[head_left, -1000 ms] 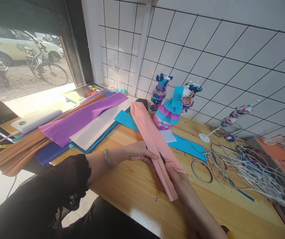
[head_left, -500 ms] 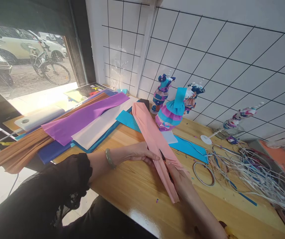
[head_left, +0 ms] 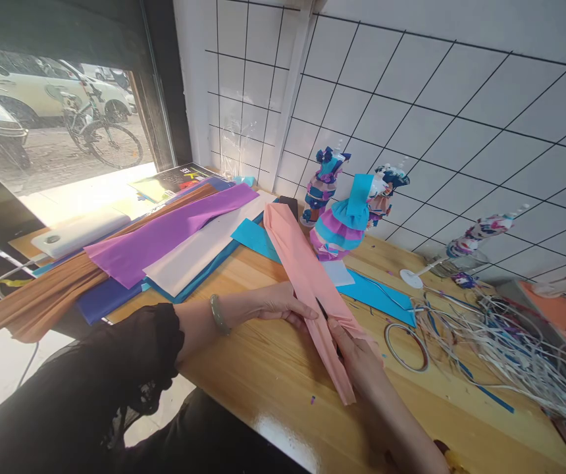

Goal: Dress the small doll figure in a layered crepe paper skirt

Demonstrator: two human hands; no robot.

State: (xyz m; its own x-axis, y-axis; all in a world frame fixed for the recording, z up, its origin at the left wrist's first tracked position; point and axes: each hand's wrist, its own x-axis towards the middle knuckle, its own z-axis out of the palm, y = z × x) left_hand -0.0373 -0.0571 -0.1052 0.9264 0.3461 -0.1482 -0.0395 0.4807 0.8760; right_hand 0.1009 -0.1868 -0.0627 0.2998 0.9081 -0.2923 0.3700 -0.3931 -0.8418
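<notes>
A long strip of pink crepe paper (head_left: 295,253) lies slanting across the table, split lengthwise from its near end up to about its middle. My left hand (head_left: 285,306) pinches the left edge of the paper, thumb on top and fingers beneath. My right hand (head_left: 357,355) is closed round a pair of scissors (head_left: 321,308), whose dark blade tips show in the slit, right beside my left thumb. The scissors' handles are mostly hidden by my right hand and the paper. Beneath the pink paper runs a bright blue strip (head_left: 379,296).
Purple paper (head_left: 174,230), cream paper (head_left: 199,247) and brown paper (head_left: 41,299) are piled at the left. Small dressed figures (head_left: 339,227) stand by the grid wall. A tangle of white cords (head_left: 514,355) and a wire ring (head_left: 406,347) lie at the right.
My right hand has closed a little, with its thumb shifted up and the scissor blades drawn together. The left hand keeps its hold. The whole view has shifted slightly.
</notes>
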